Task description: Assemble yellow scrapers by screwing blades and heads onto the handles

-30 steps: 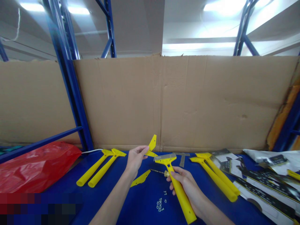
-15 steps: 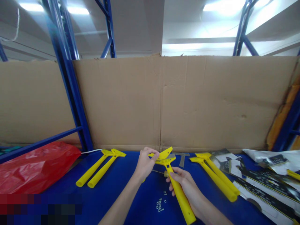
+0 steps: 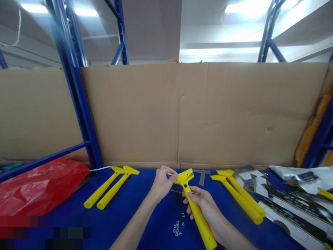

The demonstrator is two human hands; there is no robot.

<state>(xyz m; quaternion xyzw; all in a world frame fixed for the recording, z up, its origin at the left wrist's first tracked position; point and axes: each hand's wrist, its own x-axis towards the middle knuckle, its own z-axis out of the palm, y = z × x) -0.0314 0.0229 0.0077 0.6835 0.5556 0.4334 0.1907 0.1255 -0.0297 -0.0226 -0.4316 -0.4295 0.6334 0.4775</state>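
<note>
My right hand (image 3: 204,205) is closed around the yellow handle of a scraper (image 3: 200,220), whose wide head points away from me. My left hand (image 3: 163,182) pinches a flat yellow cover plate (image 3: 186,174), which lies against the scraper head, over most of it. Behind the scraper neck shows what looks like a screwdriver, its thin shaft (image 3: 177,190) pointing left; whether my right fingers touch it I cannot tell. Several small screws and nuts (image 3: 177,227) lie on the blue table (image 3: 145,222) between my forearms.
Two yellow scraper handles (image 3: 111,187) lie at the left, two more (image 3: 236,194) at the right. A red plastic bag (image 3: 44,184) rests far left. Black and white printed packages (image 3: 296,215) spread over the right side. A cardboard wall (image 3: 135,114) and blue rack posts (image 3: 87,114) stand behind.
My left hand has lowered the cover plate from a tilted position just above the scraper head onto it. My right hand holds the scraper nearly in the same place.
</note>
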